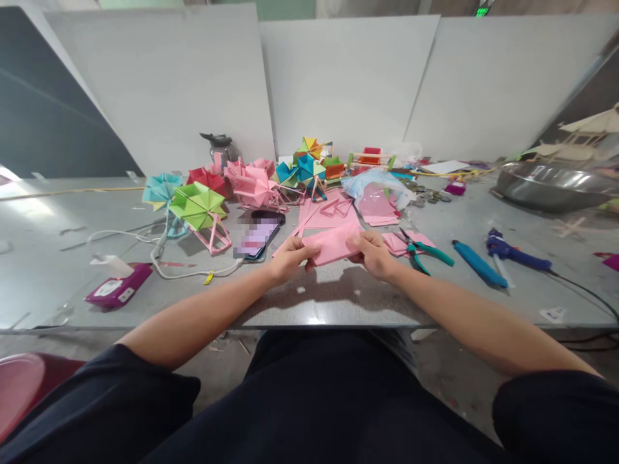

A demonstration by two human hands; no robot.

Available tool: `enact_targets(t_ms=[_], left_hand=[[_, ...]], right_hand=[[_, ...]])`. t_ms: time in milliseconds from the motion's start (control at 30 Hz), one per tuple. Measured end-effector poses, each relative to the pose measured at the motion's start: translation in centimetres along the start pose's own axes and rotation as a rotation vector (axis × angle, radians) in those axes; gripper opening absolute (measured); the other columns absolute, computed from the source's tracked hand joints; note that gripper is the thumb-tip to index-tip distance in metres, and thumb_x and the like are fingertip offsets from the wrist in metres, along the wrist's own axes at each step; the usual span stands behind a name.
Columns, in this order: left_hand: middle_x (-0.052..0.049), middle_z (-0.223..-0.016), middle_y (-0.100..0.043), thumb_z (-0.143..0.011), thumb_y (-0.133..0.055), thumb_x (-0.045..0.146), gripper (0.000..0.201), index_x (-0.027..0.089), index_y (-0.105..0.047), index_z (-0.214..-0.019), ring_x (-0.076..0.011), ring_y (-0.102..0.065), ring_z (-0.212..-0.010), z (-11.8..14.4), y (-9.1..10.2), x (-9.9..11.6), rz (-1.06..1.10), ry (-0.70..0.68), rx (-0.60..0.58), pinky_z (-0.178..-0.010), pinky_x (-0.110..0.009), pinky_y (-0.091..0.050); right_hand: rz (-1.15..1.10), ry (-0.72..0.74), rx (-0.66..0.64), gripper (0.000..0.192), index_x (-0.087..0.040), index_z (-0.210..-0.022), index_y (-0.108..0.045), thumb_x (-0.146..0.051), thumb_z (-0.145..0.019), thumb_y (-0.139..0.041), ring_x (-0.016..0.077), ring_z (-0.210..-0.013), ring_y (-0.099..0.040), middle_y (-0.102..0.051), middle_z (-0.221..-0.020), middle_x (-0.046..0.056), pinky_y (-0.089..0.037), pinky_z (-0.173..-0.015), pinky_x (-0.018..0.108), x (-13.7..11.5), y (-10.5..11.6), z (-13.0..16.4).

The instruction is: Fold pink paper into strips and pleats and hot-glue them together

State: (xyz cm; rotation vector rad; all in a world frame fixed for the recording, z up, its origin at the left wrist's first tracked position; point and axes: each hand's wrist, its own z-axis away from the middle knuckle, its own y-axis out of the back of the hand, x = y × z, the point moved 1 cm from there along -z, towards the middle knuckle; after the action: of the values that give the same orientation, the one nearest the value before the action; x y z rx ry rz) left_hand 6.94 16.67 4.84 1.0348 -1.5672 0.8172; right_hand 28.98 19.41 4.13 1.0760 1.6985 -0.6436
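Between my two hands is a folded piece of pink paper (333, 245), held up a little above the table near its front edge. My left hand (291, 258) pinches its left end with the thumb on top. At the other end, my right hand (376, 254) grips it the same way. Behind the paper lie pink sheets (319, 216) with a pink triangular frame (337, 207) on them. More folded pink pieces (395, 243) sit right of my right hand, partly under green-handled pliers (418, 248).
A phone (264, 235) with a white cable lies left of my hands. Paper wheels, one of them green (198, 205), stand behind it. A purple power strip (118, 287) is farther left. Rightward lie a blue cutter (478, 264), a glue gun (517, 251) and a metal basin (546, 187).
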Motion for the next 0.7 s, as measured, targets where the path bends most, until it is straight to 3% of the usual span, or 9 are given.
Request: enact_targets(t_ms=[133, 233, 700], left_hand=[[0.001, -0.045, -0.051, -0.066, -0.092, 0.057, 0.051, 0.017, -0.064, -0.053, -0.008, -0.042, -0.043, 0.1, 0.4, 0.2, 0.053, 0.08, 0.018, -0.044, -0.024, -0.027], [0.001, -0.046, -0.051, -0.063, -0.093, 0.05, 0.047, 0.016, -0.064, -0.053, -0.0068, -0.041, -0.043, 0.0, 0.7, 0.0, 0.09, 0.125, 0.066, -0.046, -0.023, -0.025], [0.0, -0.048, -0.051, -0.059, -0.092, 0.043, 0.043, 0.015, -0.062, -0.049, -0.0078, -0.041, -0.047, -0.4, 0.9, -0.4, 0.143, 0.119, 0.108, -0.052, -0.025, -0.024]], right_hand=[[-0.119, -0.072, -0.223, 0.076, -0.025, -0.05, -0.038, -0.083, -0.09, -0.065, 0.0082, -0.042, -0.022, -0.024, -0.044, -0.008, -0.018, -0.046, 0.028, 0.2, -0.3, 0.2], [-0.085, -0.14, -0.309, 0.073, -0.025, -0.053, -0.04, -0.08, -0.094, -0.062, 0.0083, -0.043, -0.024, -0.028, -0.045, -0.007, -0.019, -0.047, 0.029, -0.2, -0.5, 0.5], [0.085, -0.177, -0.296, 0.076, -0.026, -0.051, -0.037, -0.088, -0.09, -0.057, 0.0098, -0.045, -0.025, -0.03, -0.044, -0.006, -0.02, -0.048, 0.03, -0.9, -0.4, 0.6]])
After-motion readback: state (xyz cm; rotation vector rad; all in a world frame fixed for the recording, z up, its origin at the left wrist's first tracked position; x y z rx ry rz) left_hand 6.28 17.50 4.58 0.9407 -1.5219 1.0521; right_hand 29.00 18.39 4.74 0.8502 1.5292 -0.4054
